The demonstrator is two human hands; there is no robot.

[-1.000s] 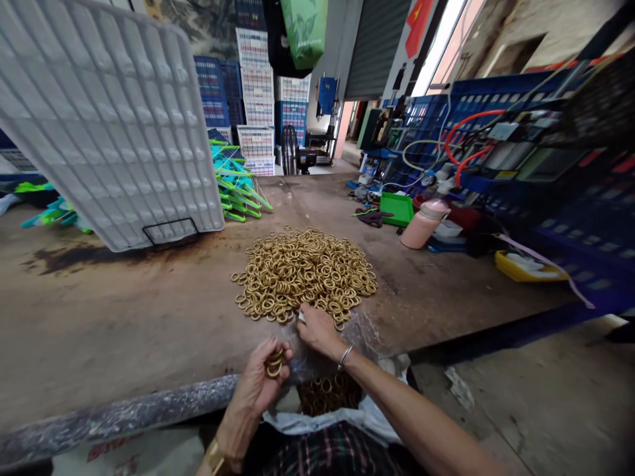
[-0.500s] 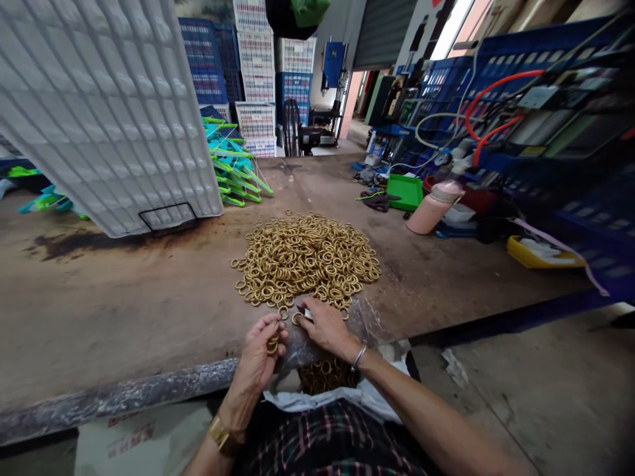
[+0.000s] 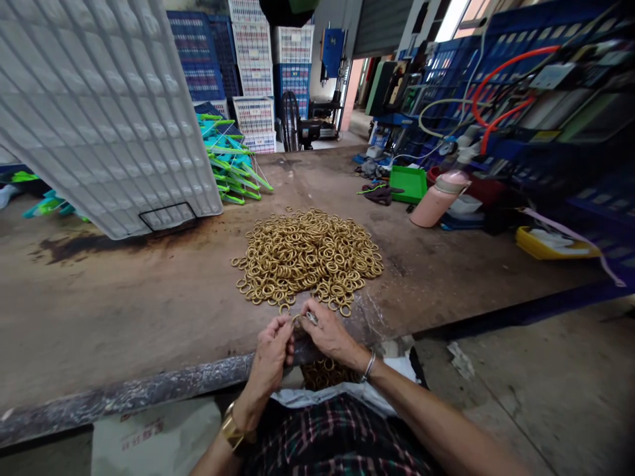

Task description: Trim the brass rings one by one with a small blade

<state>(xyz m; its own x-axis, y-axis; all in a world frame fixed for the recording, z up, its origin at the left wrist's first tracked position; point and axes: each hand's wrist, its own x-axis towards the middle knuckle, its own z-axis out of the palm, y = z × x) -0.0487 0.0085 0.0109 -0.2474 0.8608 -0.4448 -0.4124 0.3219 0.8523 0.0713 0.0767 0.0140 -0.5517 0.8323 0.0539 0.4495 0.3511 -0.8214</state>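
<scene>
A heap of brass-coloured rings (image 3: 312, 254) lies on the worktable (image 3: 149, 317), with a few loose ones at its near edge. Just in front of it, my left hand (image 3: 272, 347) is closed, thumb and fingertips pinching a single ring (image 3: 296, 318). My right hand (image 3: 332, 334) meets it from the other side, closed round a small metallic tool (image 3: 311, 317) whose kind I cannot make out. Its fingertips are at the same ring. Any other rings in my left fingers are hidden. Below the table edge, more rings (image 3: 327, 375) lie in a white bag (image 3: 342, 395) at my lap.
A large white ribbed plastic panel (image 3: 114, 119) stands on the left, beside green and teal plastic pieces (image 3: 233, 162). To the right are a pink bottle (image 3: 436, 201), a green tray (image 3: 409, 184) and a yellow tray (image 3: 550, 244). Stacked crates (image 3: 253, 79) stand behind.
My left hand has moved up and right to meet my right hand. A ring is now held between them. Rings visible earlier in my left fingers are now hidden.
</scene>
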